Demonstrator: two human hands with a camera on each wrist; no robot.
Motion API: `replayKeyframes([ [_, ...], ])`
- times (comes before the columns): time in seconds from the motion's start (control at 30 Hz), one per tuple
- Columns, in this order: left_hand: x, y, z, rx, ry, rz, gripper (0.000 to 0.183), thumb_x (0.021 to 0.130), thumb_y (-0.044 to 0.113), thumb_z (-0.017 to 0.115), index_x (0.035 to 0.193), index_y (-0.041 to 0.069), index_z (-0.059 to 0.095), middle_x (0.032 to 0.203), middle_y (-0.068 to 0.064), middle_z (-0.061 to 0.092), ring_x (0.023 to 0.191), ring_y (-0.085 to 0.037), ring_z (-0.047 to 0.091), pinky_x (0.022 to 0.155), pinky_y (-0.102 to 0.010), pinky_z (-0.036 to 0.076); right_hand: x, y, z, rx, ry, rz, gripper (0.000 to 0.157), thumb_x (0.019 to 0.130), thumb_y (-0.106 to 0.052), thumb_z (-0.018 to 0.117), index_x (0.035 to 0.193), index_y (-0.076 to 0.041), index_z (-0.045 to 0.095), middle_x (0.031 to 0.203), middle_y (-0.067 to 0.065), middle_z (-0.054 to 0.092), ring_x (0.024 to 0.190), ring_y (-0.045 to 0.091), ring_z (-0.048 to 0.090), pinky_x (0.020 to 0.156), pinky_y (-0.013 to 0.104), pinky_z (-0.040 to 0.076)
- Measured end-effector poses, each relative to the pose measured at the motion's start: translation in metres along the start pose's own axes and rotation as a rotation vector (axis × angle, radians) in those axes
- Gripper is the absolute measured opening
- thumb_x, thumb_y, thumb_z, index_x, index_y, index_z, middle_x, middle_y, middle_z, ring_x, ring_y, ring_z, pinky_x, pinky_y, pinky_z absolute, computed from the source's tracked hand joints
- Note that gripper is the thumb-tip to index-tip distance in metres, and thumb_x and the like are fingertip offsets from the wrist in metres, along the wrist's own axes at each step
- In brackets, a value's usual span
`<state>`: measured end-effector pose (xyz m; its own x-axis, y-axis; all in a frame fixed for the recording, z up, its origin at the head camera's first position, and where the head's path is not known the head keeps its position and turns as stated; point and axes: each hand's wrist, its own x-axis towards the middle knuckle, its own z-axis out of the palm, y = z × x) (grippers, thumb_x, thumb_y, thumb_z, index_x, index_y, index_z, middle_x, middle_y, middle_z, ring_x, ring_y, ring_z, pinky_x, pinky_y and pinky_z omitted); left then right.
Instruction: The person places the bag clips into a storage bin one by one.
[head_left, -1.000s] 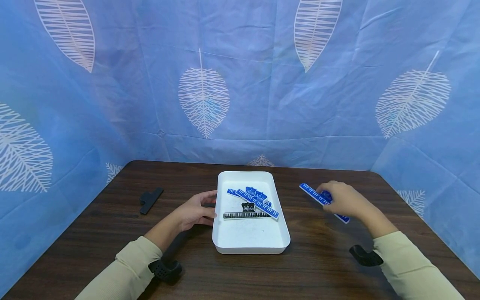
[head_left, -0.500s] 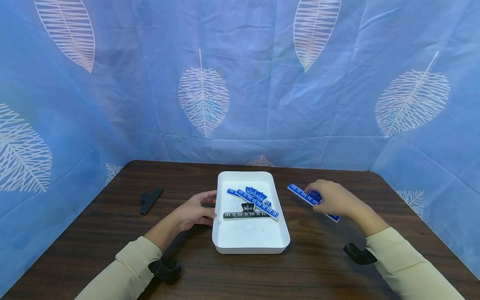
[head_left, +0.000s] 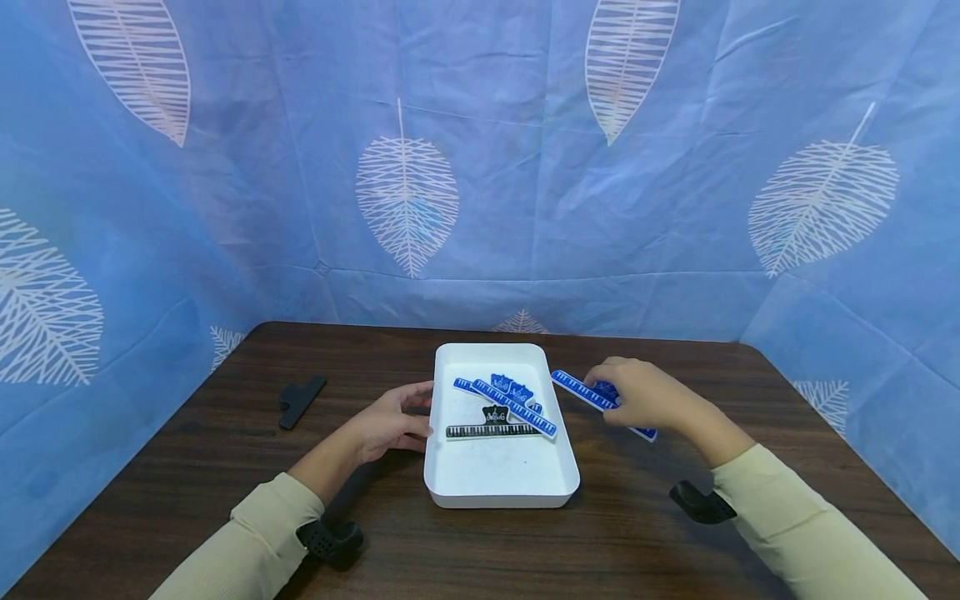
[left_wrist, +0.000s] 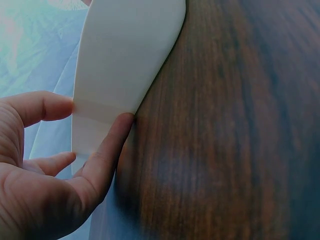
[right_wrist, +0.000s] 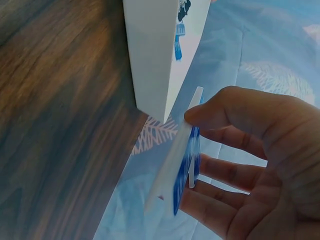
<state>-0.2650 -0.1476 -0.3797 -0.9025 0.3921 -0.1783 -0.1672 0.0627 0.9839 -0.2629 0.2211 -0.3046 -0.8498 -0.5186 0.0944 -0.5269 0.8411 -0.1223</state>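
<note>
My right hand point(head_left: 652, 400) pinches a blue clip point(head_left: 576, 387) with a white piano-key pattern, thumb on one side and fingers on the other. This clip is just right of a white tray point(head_left: 498, 487), above the table. The fingertips of my left hand point(head_left: 382, 425) touch the tray's left wall point(left_wrist: 120, 65), the fingers fairly straight. Inside the tray lie two overlapping blue clips point(head_left: 525, 413) and a black clip point(head_left: 472, 432) with the same key pattern. In the right wrist view the held clip point(right_wrist: 181, 160) hangs tilted beside the tray corner.
A plain black clip point(head_left: 303, 402) lies on the dark wooden table point(head_left: 480, 558), left of my left hand. Behind the table hangs a blue cloth point(head_left: 495, 208) with white leaf prints. A black band point(head_left: 330, 542) sits at each wrist.
My right hand has moved left with the blue clip, closer to the tray. The left hand, the tray and the clips in it have stayed in place.
</note>
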Motion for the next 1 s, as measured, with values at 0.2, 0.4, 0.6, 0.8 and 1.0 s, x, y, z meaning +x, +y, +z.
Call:
replayKeyframes([
  [0.2, 0.001, -0.001, -0.001, -0.002, -0.001, -0.006, 0.081, 0.08, -0.009, 0.065, 0.152, 0.005, 0.029, 0.141, -0.025, 0.038, 0.104, -0.032, 0.062, 0.084, -0.049, 0.055, 0.006, -0.009, -0.001, 0.0, -0.005, -0.03, 0.04, 0.076, -0.012, 0.077, 0.115, -0.007, 0.068, 0.11, 0.011, 0.065, 0.091, 0.025, 0.063, 0.078, 0.046, 0.056],
  [0.4, 0.002, -0.002, -0.001, 0.0, 0.009, -0.014, 0.081, 0.081, -0.008, 0.065, 0.152, 0.006, 0.03, 0.142, -0.024, 0.039, 0.105, -0.032, 0.062, 0.084, -0.049, 0.055, 0.013, -0.018, -0.003, -0.013, -0.02, -0.058, 0.04, 0.077, -0.013, 0.077, 0.116, -0.008, 0.068, 0.108, 0.008, 0.065, 0.093, 0.023, 0.062, 0.079, 0.045, 0.056],
  [0.6, 0.002, -0.001, 0.001, 0.017, 0.021, -0.009, 0.081, 0.08, -0.009, 0.064, 0.152, 0.006, 0.029, 0.14, -0.024, 0.039, 0.104, -0.032, 0.062, 0.084, -0.049, 0.055, 0.02, -0.028, -0.004, -0.003, -0.04, -0.096, 0.04, 0.077, -0.011, 0.075, 0.116, -0.008, 0.068, 0.108, 0.006, 0.065, 0.094, 0.022, 0.061, 0.081, 0.044, 0.055],
  [0.8, 0.001, 0.0, 0.002, 0.023, 0.032, -0.009, 0.081, 0.08, -0.009, 0.064, 0.152, 0.005, 0.03, 0.14, -0.024, 0.039, 0.102, -0.032, 0.062, 0.083, -0.05, 0.055, 0.028, -0.039, 0.0, -0.018, -0.048, -0.141, 0.039, 0.078, -0.015, 0.077, 0.116, -0.008, 0.069, 0.111, 0.008, 0.066, 0.097, 0.023, 0.061, 0.084, 0.045, 0.054],
  [1.0, 0.0, 0.0, 0.002, 0.014, 0.039, -0.014, 0.081, 0.08, -0.01, 0.064, 0.152, 0.005, 0.03, 0.139, -0.023, 0.04, 0.103, -0.032, 0.062, 0.083, -0.05, 0.055, 0.035, -0.047, 0.006, -0.027, -0.066, -0.159, 0.039, 0.079, -0.018, 0.077, 0.116, -0.009, 0.069, 0.111, 0.008, 0.065, 0.095, 0.021, 0.062, 0.082, 0.042, 0.055],
])
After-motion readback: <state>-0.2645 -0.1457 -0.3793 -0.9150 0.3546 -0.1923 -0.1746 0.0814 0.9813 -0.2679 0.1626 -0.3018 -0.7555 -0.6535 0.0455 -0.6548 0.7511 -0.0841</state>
